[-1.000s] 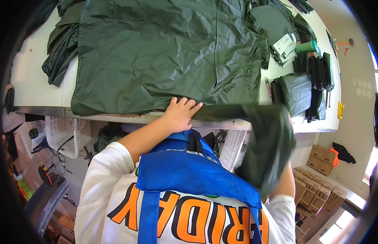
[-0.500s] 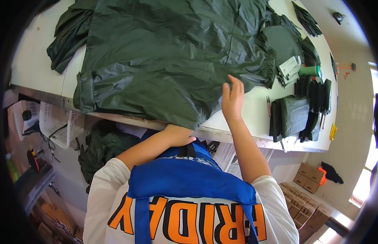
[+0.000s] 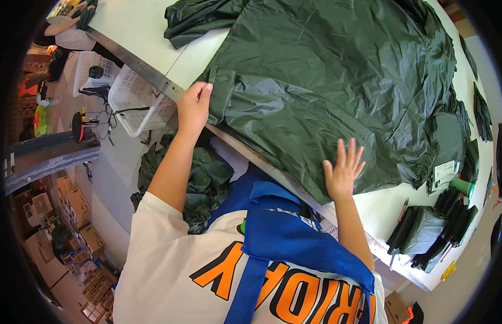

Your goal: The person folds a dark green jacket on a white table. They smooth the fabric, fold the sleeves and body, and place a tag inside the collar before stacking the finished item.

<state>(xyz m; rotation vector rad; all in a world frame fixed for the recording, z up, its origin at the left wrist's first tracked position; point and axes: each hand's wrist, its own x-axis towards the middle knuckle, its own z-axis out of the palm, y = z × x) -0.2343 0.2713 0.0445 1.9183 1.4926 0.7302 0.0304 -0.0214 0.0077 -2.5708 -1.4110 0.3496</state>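
A large dark green, shiny waterproof garment [image 3: 326, 81] lies spread over the white table, its lower edge reaching the table's front rim. At its left corner, my left hand [image 3: 193, 109] is closed, thumb and fingers pinching the garment's edge. My right hand [image 3: 344, 170] rests flat with fingers spread on the garment near its front edge, close to the right corner. A gathered sleeve-like part [image 3: 205, 19] sticks out at the far left of the garment.
Folded dark green packs [image 3: 424, 229], a green roll [image 3: 462, 186] and a white label card [image 3: 445, 173] sit on the table's right side. White baskets [image 3: 135, 102] and a heap of green fabric [image 3: 202, 173] lie below the table edge. Another person [image 3: 72, 35] works at far left.
My left hand has gone from the table's front edge, by my apron, to the garment's left corner. My right hand has come down flat onto the fabric. The view has turned left.
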